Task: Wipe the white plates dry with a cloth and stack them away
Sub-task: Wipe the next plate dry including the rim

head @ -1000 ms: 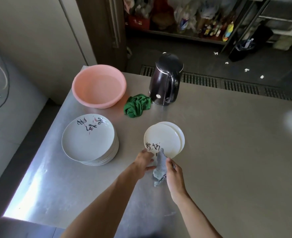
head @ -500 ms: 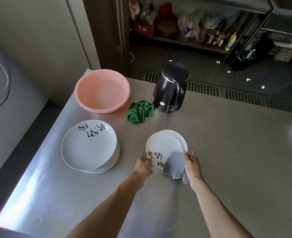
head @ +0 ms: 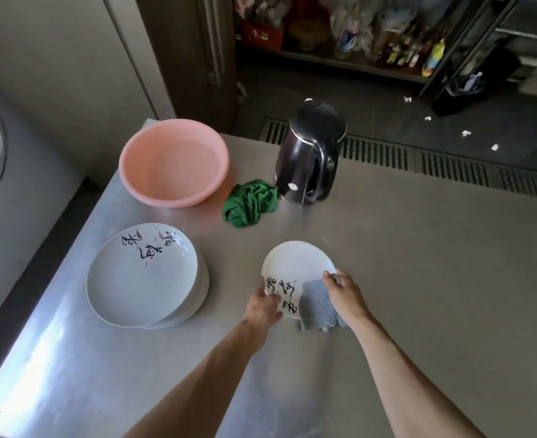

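A small white plate (head: 297,267) with black lettering lies on top of another plate in the middle of the steel table. My left hand (head: 262,308) grips its near-left rim. My right hand (head: 343,290) holds a grey cloth (head: 316,306) against the plate's near-right edge, with the fingertips on the rim. To the left stands a stack of larger white plates (head: 143,275) with the same lettering.
A pink basin (head: 173,162) sits at the table's far left corner. A crumpled green cloth (head: 249,202) lies beside a dark electric kettle (head: 311,153). The steel table (head: 418,263) stretches away to the right. Its left edge drops to the floor.
My right hand carried the grey cloth from the plate's near edge round to its right side. The left hand stayed on the near-left rim. The view drew closer.
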The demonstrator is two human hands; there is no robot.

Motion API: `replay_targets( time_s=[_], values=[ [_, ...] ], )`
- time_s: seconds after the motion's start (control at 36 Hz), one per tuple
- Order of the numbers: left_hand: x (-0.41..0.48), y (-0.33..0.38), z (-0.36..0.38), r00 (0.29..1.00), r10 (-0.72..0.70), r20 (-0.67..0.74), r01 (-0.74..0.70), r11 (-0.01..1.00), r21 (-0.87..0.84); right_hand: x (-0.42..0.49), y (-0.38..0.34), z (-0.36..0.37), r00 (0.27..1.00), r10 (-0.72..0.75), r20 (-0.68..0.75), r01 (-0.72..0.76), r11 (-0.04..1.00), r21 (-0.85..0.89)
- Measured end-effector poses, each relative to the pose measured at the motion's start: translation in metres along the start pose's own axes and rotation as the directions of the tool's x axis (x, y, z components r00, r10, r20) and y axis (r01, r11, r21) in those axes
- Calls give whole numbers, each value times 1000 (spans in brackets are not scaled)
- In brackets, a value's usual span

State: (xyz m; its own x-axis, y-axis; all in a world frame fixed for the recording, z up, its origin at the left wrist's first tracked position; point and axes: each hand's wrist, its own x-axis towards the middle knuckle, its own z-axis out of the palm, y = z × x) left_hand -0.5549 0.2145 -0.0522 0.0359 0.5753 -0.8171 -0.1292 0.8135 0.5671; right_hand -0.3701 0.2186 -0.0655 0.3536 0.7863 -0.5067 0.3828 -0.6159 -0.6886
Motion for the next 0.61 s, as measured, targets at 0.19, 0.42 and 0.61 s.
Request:
replay_targets(
  time_s=[0.19,0.42,0.61],
  values=[
    [2,4,-2,998,59,-36,-50,974,220,-14,-1,-2,990,-74,-117,52,981,-187],
    [-39,57,-13,946,321,53,-295,778,555,-42,-70,14,972,-24,-234,56,990,131],
    [-73,103,-80,840,537,77,-467,644,605,-77,-137,68,930,222,292,-363,664,654]
  ],
)
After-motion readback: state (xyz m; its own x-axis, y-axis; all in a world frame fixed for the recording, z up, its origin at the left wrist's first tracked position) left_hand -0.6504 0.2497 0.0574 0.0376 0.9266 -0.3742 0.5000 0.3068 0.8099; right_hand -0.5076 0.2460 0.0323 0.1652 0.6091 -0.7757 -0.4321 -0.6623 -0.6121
